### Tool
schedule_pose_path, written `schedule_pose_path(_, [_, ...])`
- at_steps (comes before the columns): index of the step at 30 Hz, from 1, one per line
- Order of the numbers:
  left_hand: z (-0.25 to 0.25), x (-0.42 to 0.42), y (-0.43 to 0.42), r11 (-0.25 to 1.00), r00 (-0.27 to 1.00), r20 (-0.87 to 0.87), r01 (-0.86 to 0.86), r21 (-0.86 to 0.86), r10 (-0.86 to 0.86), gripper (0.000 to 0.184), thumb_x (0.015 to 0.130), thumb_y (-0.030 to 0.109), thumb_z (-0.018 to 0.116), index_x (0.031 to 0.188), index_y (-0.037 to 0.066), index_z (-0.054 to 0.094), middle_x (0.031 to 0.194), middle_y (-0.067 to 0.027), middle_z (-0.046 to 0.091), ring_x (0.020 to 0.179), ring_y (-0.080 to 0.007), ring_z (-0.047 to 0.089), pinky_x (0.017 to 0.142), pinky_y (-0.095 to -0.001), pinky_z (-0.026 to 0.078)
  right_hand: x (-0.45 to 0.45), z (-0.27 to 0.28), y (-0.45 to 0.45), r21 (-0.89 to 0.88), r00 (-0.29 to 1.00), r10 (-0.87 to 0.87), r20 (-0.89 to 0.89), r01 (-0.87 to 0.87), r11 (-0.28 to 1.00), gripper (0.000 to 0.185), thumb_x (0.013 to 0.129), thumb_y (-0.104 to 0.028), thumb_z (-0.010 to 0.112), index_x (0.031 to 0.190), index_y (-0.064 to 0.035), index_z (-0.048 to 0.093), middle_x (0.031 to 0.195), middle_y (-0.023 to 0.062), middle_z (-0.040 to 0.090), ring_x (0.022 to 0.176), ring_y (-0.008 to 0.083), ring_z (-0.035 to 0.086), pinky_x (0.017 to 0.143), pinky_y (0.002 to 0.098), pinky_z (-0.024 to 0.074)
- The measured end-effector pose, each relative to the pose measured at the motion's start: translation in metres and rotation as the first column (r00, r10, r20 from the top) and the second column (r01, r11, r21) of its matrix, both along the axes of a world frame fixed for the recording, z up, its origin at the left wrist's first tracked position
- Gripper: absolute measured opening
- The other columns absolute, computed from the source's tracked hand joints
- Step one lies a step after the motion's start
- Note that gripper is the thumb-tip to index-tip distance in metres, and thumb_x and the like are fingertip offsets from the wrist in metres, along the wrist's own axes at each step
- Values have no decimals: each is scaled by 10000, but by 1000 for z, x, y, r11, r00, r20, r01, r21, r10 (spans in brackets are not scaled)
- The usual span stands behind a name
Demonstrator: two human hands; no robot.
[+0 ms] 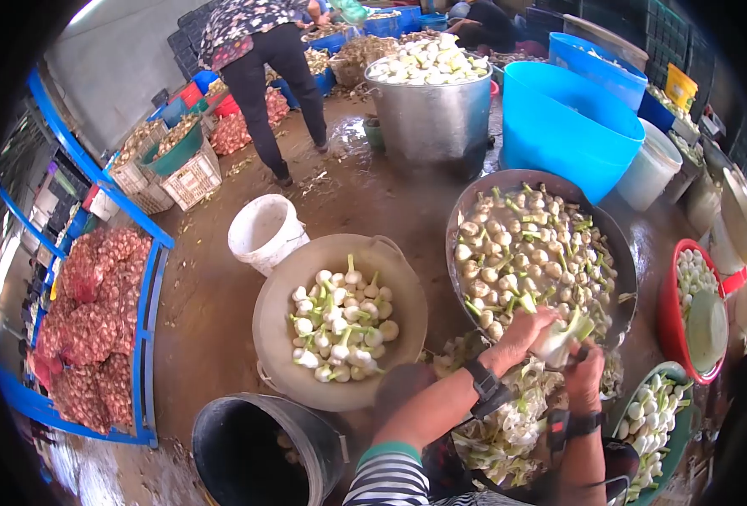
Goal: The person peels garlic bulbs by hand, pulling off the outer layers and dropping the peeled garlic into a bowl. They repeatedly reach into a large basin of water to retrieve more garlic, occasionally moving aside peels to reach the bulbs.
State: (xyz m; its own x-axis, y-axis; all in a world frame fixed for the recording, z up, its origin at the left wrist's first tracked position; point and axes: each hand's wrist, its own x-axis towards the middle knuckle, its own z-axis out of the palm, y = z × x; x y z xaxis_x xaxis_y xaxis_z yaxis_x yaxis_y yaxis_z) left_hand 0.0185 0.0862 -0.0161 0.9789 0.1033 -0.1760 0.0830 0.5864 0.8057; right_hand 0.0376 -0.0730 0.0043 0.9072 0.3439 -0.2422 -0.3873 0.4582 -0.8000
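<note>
A white onion-like bulb with a green stalk [559,341] is in my left hand [521,333], whose fingers are closed around it. My right hand [585,371] is closed close beside the bulb's stalk end; a small dark shape shows at its fingers, too unclear to name. Both hands are over the near edge of a wide metal pan [462,202] of unpeeled bulbs [534,253] in murky water. Below them lies a heap of peeled skins and leaves [508,426]. To the left, a round basin [276,354] holds clean white bulbs [340,325].
A white bucket [264,232] and a black bucket [255,455] stand left. Right are a red tub [673,329] and a green basin [673,455] of bulbs. Beyond stand a steel pot [428,122] and a blue tub [559,126]. Another person [268,67] bends over at the back.
</note>
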Motion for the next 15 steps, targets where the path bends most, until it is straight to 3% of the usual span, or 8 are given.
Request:
schedule_pose_path(1, [9,-4,1,997,995,61,77,2,-77,260,855,230,553,939,-12,599,863,-83,623,735,-149,594,622,-290,503,5,6,-6,-62,999,-31,44,34,998,246,829,-119,517,1033,4,578,906,74,582,799,185,583,711,313,507])
schedule_pose_path(2, [15,-7,4,986,988,43,151,-74,-149,266,864,231,539,956,-12,597,876,-89,625,732,-156,601,605,-294,508,5,13,-4,-140,984,-99,147,120,983,184,834,-123,514,977,-32,586,832,38,579,693,157,567,623,282,493])
schedule_pose_path(4, [21,-15,6,928,956,19,287,-236,-291,280,881,233,509,990,-11,592,903,-100,629,725,-170,613,572,-302,519,34,-14,-43,-329,986,-61,153,110,938,112,839,-126,526,910,-62,585,767,2,569,611,120,538,523,264,448])
schedule_pose_path(6, [25,-18,0,963,986,36,167,-210,-163,296,893,230,481,1034,-15,571,936,-148,624,701,-217,636,516,-309,527,39,-15,-53,-155,970,-223,-92,207,966,96,835,-112,526,902,-86,589,718,-4,559,562,119,526,462,269,413])
schedule_pose_path(9, [45,-29,11,949,989,96,138,-284,-115,313,875,235,495,1050,-16,564,952,-160,615,758,-240,634,571,-330,537,29,-58,-63,-500,945,-318,-77,239,832,122,810,-84,496,831,-64,615,706,26,563,562,157,528,397,294,403])
schedule_pose_path(12, [39,-19,42,862,983,182,65,-502,32,345,854,243,516,1067,-27,548,973,-169,614,848,-286,628,689,-418,550,8,-82,-96,-542,901,-428,-68,327,774,230,792,-45,409,814,-53,638,662,30,553,481,138,497,362,265,393])
schedule_pose_path(14, [54,-17,53,817,988,92,-53,-574,128,371,845,237,503,1098,-32,540,1043,-189,607,922,-318,617,685,-427,550,-15,-64,-82,-796,996,-85,-40,20,605,207,720,22,464,802,-21,649,658,46,570,532,164,551,426,298,423])
schedule_pose_path(15, [52,-17,55,817,986,105,-44,-575,127,371,841,236,506,1094,-32,545,1049,-189,606,957,-318,604,721,-442,540,-25,-88,-88,-958,938,347,21,-80,274,232,696,22,490,859,3,653,713,87,622,579,197,588,515,320,478])
